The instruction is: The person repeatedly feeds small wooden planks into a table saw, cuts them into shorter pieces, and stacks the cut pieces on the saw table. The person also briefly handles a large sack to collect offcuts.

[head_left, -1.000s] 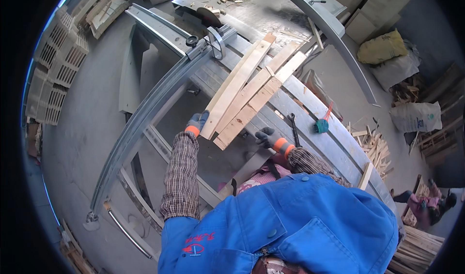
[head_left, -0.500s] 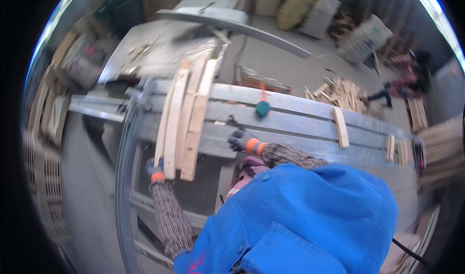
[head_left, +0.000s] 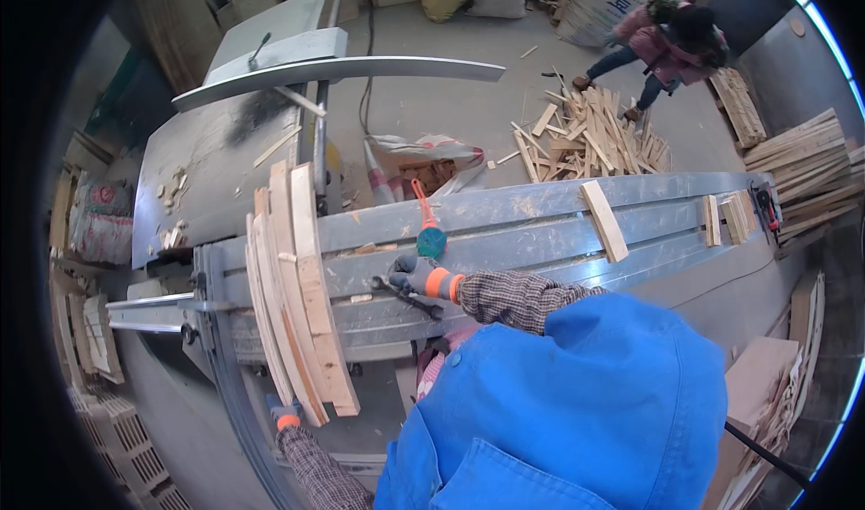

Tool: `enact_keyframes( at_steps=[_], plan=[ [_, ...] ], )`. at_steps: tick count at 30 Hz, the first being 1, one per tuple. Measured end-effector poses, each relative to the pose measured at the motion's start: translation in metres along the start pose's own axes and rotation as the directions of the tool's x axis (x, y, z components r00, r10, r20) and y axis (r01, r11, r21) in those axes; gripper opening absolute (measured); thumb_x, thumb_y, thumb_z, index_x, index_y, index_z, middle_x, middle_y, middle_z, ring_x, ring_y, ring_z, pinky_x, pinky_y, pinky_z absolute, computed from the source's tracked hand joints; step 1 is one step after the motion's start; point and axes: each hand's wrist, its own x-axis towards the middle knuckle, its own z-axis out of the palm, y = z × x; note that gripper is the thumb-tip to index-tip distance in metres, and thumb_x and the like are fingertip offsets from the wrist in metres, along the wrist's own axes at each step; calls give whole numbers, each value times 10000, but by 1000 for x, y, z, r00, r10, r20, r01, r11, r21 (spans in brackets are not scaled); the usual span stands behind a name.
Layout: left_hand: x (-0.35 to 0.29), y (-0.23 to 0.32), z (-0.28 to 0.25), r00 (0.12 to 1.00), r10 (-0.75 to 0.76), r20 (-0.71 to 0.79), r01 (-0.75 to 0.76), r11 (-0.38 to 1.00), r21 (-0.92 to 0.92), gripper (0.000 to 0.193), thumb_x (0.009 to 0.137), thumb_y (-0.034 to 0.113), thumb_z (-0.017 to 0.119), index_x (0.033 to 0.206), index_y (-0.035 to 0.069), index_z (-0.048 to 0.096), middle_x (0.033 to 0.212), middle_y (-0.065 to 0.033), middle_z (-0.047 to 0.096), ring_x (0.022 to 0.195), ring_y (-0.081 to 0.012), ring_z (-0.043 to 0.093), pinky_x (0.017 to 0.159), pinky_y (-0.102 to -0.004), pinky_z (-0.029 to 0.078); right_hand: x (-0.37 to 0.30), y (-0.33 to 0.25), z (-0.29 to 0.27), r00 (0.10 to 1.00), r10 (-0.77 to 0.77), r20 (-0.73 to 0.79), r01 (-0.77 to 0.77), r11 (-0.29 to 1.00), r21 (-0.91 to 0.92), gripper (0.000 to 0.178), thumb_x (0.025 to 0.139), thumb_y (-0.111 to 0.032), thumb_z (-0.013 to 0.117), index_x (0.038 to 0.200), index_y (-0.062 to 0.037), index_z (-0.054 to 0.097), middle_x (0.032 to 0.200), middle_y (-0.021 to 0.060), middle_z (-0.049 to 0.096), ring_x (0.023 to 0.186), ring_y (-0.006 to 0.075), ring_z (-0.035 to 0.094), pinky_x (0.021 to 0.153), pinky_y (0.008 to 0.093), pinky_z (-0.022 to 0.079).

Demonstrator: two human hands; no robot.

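Observation:
Several long wooden strips (head_left: 312,303) lie side by side across the metal slatted table (head_left: 514,205), their near ends overhanging its front edge. My left hand (head_left: 285,411), in a grey glove with an orange cuff, is at the near end of the leftmost strips. Its fingers look wrapped round a strip end, though wood partly hides them. Over the table, my right hand (head_left: 417,276) has its gloved fingers curled down; what they hold, if anything, is hidden. A dark wrench (head_left: 413,301) lies close beside it. Just beyond sits a green-headed tool (head_left: 431,242) with an orange handle.
A short wooden piece (head_left: 605,222) lies farther right on the table. Behind it are an open sack (head_left: 423,160) and a heap of offcuts (head_left: 599,141). Another person (head_left: 671,46) stands by the heap. A second machine table (head_left: 221,163) adjoins at the far left.
The view has shifted, bringing the other person and offcut heap more fully into sight. My right hand now sits against the wrench and nearer the strips. My left hand stays at the strip ends.

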Motion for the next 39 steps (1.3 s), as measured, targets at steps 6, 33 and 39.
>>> enact_keyframes(
  at_steps=[6,33,39],
  plan=[
    [10,39,-17,930,-145,339,179,981,-69,963,636,124,838,1443,-38,339,1349,-256,517,1214,-370,533,1041,-391,438,9,26,-62,990,64,-129,-47,991,128,109,878,-184,642,928,-97,599,763,11,631,590,107,588,571,272,503],
    [16,52,-56,947,-11,320,120,939,-321,952,681,412,855,1402,-39,429,1261,-201,595,1079,-312,599,904,-404,502,-16,4,-91,998,51,-32,-42,973,225,145,915,-190,640,955,-55,606,816,14,625,691,92,586,648,253,511],
    [-2,142,-87,991,1,134,36,962,-269,987,627,353,874,1367,-119,422,1331,-287,524,1217,-371,519,1049,-417,403,-9,-11,-98,992,34,-122,-3,970,245,135,892,-199,654,917,-71,620,734,-15,609,636,71,541,597,239,454]
  ],
)
